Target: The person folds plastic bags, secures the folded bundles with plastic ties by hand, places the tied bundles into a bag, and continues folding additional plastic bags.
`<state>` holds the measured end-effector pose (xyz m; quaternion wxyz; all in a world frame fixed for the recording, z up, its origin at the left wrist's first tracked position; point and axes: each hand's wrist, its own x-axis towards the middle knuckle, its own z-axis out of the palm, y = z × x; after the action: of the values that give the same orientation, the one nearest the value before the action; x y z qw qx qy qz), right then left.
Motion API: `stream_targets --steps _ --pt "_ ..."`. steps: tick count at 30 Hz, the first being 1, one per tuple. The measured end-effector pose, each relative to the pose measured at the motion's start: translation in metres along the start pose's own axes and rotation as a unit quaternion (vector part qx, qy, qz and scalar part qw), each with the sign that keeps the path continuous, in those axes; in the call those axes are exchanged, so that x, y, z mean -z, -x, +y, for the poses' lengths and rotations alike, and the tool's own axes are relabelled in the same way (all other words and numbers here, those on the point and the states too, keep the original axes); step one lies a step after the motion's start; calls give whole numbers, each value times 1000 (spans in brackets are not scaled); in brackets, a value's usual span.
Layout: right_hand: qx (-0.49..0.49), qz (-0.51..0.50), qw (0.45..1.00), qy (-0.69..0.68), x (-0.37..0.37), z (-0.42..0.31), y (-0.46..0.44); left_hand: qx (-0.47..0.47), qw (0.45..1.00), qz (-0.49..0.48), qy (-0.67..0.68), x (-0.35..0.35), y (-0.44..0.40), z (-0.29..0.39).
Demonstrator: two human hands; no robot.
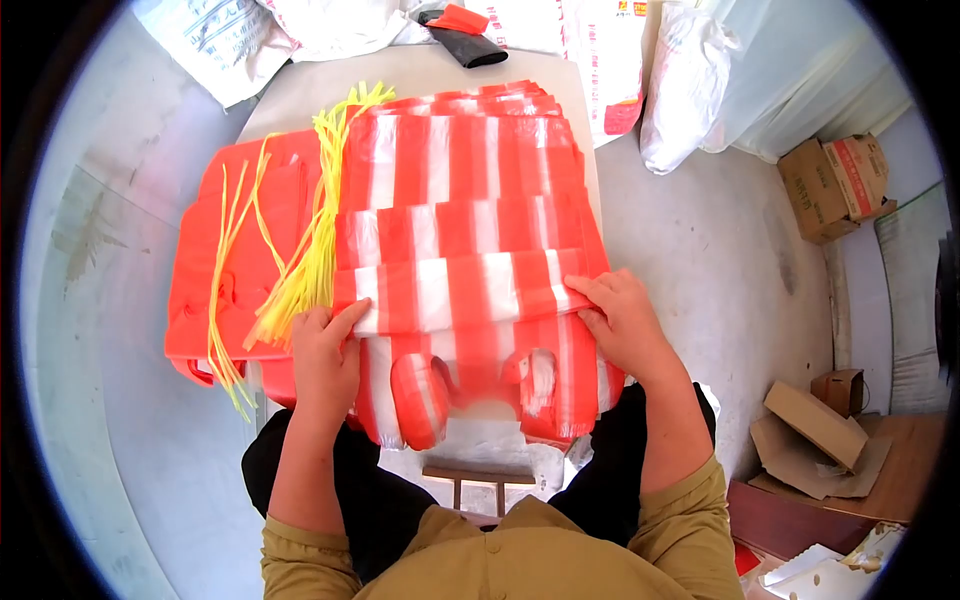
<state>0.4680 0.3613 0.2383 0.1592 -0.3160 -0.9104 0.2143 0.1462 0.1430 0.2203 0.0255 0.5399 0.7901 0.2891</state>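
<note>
Wearing a tan shirt (500, 565). Gripping a fold of stacked striped bags (465, 220) by its two ends, with left hand (325, 355) and right hand (628, 320). Could skew or crease if pulled unevenly; might snag yellow strips (312, 250) at left. Laid on the worktop (295, 105), seemingly past its near edge, though blurred around the handles (415, 395). Flanked at right by cardboard boxes (835, 190), backed by white sacks (335, 25).

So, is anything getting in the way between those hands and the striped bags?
Nothing visible is: the left hand and right hand both touch the red-and-white striped plastic bags. The yellow plastic strips run along the stack's left side, close to the left hand, without blocking it.
</note>
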Motion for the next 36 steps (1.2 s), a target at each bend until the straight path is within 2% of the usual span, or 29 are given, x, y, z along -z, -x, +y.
stream_targets --steps 6,10,12,13,15,16,18,19,21,22,27,29,31,36 --pt "-2 23 1000 -7 4 -6 0 11 995 28 98 6 0 -6" --pt "-1 17 1000 -2 9 -8 2 23 995 19 95 12 -1 -7" --pt "-30 10 999 -25 12 -6 3 25 996 22 84 17 -2 -2" --pt "-45 6 998 -37 13 -5 4 2 997 34 65 20 -4 2" --pt "1 60 997 -40 17 -4 1 -42 997 59 27 25 -7 9" --pt "24 86 995 -41 18 -2 -1 -52 995 43 80 25 -9 6" --pt "26 71 986 -151 17 12 -2 -70 980 10 184 25 -11 -4" --pt "26 63 976 -205 17 14 -3 -22 969 -4 246 22 -9 -4" --pt "-104 19 935 -338 18 9 -2 76 927 -33 365 16 -4 -5" --pt "-169 -3 901 -400 18 5 -3 86 930 -31 355 15 -4 -5" --pt "-235 52 911 -335 2 -3 -23 153 954 6 256 6 -16 -7" --pt "-240 67 928 -278 -5 -1 -33 142 973 37 178 0 -26 0" --pt "-203 90 957 -185 -20 8 -41 135 980 63 132 -6 -35 3" --pt "-215 98 952 -193 -29 10 -52 148 975 84 144 -20 -46 -3"
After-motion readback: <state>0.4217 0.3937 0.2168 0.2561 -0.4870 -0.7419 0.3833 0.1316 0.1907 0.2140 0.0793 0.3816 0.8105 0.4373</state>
